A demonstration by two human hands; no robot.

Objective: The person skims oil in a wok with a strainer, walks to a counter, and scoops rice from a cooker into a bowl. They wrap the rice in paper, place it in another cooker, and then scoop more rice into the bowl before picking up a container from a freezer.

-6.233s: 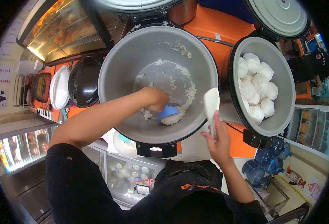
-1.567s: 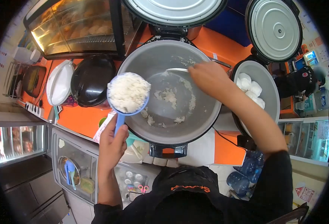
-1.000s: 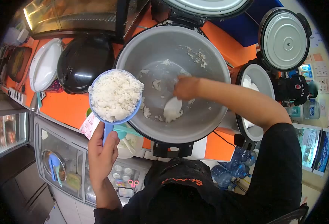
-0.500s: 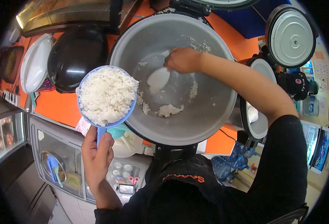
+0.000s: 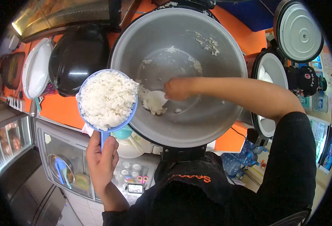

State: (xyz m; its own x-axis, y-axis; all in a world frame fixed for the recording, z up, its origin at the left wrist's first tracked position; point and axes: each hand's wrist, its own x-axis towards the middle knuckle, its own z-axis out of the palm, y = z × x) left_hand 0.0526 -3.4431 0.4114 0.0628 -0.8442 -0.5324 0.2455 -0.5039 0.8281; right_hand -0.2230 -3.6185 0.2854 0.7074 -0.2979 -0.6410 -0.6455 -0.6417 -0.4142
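Observation:
My left hand (image 5: 102, 158) is closed on the handle of a blue scoop (image 5: 105, 136), which is heaped with white rice (image 5: 107, 98). The scoop is beside the left rim of a large grey pot (image 5: 181, 136). Inside the pot, my right hand (image 5: 180, 89), a little blurred, is closed on a white paddle (image 5: 159, 96). The paddle's blade meets a small clump of rice (image 5: 151, 103) at the pot's left side. More bits of rice (image 5: 211, 45) stick to the pot's far wall and bottom.
A black rounded lid (image 5: 79, 56) and a white bowl (image 5: 36, 71) lie on the orange counter (image 5: 62, 111) at the left. Another cooker (image 5: 271, 67) with a raised lid (image 5: 301, 34) is at the right. Below the counter are scissors (image 5: 142, 179) and water bottles (image 5: 232, 165).
My right hand and the paddle have moved down within the pot, and rice is now gathered at the blade. The left hand still holds the full scoop in nearly the same place.

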